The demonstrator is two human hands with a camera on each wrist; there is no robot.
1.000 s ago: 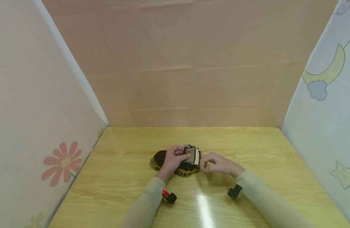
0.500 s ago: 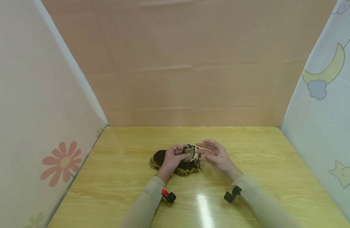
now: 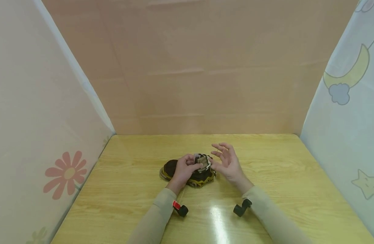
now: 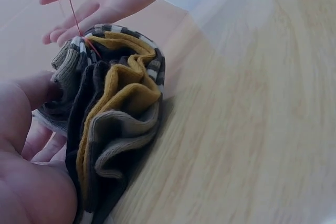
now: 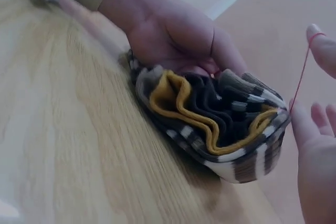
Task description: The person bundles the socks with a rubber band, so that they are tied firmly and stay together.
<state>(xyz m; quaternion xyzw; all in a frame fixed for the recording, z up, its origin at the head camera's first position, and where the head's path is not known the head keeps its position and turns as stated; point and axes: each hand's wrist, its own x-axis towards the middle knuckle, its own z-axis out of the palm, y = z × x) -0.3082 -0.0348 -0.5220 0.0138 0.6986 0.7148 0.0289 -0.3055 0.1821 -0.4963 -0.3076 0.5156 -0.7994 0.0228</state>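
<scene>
A bundle of folded socks (image 3: 202,178), dark with yellow and grey cuffs and black-and-white patterned edges, lies mid-table. My left hand (image 3: 182,171) grips its upper layers, the thumb pressing on a brown folded part. In the right wrist view the stacked cuffs of the socks (image 5: 210,114) face the camera. A thin red rubber band (image 5: 301,77) runs taut from the bundle's edge to a fingertip of my right hand (image 5: 320,156), looped over it. Seen from the head, my right hand (image 3: 229,164) has its fingers spread at the bundle's right end. The band's other end is hidden among the socks.
The wood-grained table (image 3: 113,210) extends around the bundle. A plain tan backdrop (image 3: 205,67) stands behind it, with patterned white panels on the left (image 3: 28,101) and right (image 3: 342,135). Small black cameras sit on both wrists.
My right hand has come in from the right of the bundle, uncurling and spreading its fingers, then rising slightly. The left hand keeps its grip in nearly the same place.
</scene>
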